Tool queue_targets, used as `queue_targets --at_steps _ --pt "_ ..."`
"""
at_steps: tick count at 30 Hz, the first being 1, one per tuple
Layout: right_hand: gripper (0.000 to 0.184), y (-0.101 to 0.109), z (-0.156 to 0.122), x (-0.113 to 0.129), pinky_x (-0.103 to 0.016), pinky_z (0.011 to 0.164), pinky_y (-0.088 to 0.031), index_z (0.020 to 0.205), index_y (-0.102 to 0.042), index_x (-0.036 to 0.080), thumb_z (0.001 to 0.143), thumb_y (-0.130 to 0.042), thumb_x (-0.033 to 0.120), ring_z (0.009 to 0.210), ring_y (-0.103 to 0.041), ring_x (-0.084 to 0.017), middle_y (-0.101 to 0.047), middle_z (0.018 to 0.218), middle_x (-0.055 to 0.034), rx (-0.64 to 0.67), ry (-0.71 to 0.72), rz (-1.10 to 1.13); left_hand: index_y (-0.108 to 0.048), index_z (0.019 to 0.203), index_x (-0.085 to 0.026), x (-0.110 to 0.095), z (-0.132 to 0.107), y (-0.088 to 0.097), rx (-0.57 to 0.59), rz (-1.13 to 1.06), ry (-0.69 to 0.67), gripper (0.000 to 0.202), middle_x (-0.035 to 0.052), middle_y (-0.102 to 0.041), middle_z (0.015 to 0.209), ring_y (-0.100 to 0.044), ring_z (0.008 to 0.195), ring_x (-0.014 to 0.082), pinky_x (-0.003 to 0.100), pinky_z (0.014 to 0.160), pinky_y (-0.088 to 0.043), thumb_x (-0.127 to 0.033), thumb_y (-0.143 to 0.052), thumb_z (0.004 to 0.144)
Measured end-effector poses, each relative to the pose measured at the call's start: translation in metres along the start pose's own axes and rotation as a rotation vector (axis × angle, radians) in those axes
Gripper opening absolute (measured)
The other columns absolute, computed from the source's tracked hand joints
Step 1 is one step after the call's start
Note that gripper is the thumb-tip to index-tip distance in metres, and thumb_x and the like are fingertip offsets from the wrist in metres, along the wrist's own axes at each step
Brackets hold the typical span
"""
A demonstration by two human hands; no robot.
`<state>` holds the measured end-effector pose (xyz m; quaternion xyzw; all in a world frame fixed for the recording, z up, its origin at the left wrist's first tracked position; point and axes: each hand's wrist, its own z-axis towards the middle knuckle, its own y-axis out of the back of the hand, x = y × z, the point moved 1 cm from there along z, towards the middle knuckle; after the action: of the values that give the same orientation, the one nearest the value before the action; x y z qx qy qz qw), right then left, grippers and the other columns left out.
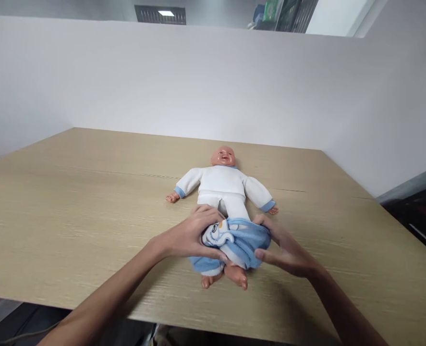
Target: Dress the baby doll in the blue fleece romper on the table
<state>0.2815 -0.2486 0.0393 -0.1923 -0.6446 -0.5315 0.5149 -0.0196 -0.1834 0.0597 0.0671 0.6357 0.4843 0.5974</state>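
A baby doll [223,185] in a white top and white trousers lies on its back on the wooden table [72,202], head pointing away from me. A bunched blue garment with a cartoon print [234,242] sits around its lower legs, and its bare feet stick out below. My left hand [189,235] grips the left side of the blue garment, fingers curled over its edge. Gripping the right side is my right hand [285,247], thumb under and fingers on top.
A white partition wall [198,81] stands behind the table. The table's near edge runs just below the doll's feet. Dark furniture shows at the far right [418,211].
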Motion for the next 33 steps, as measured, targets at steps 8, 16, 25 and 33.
queue_targets --at_steps 8,16,25,33 --pt "0.037 0.0 0.054 -0.043 -0.029 0.071 -0.035 0.101 -0.056 0.023 0.108 -0.059 0.059 0.077 -0.039 -0.016 -0.041 0.085 0.0025 -0.233 -0.087 0.244 -0.064 0.104 -0.021 0.047 -0.011 0.004 -0.222 -0.21 0.11 0.024 0.0072 -0.065 0.122 -0.057 0.119 0.0253 0.04 0.11 -0.042 -0.042 -0.073 0.097" --pt "0.04 -0.033 0.051 -0.075 -0.031 0.085 -0.04 0.101 -0.057 0.024 0.107 -0.059 0.063 0.09 -0.045 -0.019 -0.047 0.094 0.0008 -0.23 -0.184 0.305 -0.065 0.11 -0.021 0.077 -0.028 -0.004 -0.218 -0.398 0.356 0.035 0.0036 -0.067 0.108 -0.062 0.102 0.0238 0.035 0.092 -0.05 -0.05 -0.077 0.094" --pt "0.036 -0.046 0.05 -0.065 -0.03 0.085 -0.042 0.103 -0.058 0.025 0.106 -0.062 0.061 0.091 -0.046 -0.019 -0.049 0.096 0.0005 -0.208 -0.16 0.448 -0.066 0.142 -0.022 0.094 -0.043 -0.004 -0.053 -0.764 0.38 0.051 0.0096 -0.068 0.148 -0.06 0.138 0.0314 0.044 0.12 -0.043 -0.044 -0.076 0.098" --pt "0.032 -0.033 0.052 -0.074 -0.03 0.08 -0.039 0.105 -0.058 0.024 0.105 -0.068 0.055 0.086 -0.045 -0.018 -0.048 0.092 0.0012 -0.316 -0.117 0.433 -0.067 0.135 -0.021 0.088 -0.034 -0.006 -0.124 -0.897 0.394 0.049 0.0101 -0.072 0.134 -0.068 0.12 0.0259 0.038 0.105 -0.052 -0.044 -0.081 0.094"
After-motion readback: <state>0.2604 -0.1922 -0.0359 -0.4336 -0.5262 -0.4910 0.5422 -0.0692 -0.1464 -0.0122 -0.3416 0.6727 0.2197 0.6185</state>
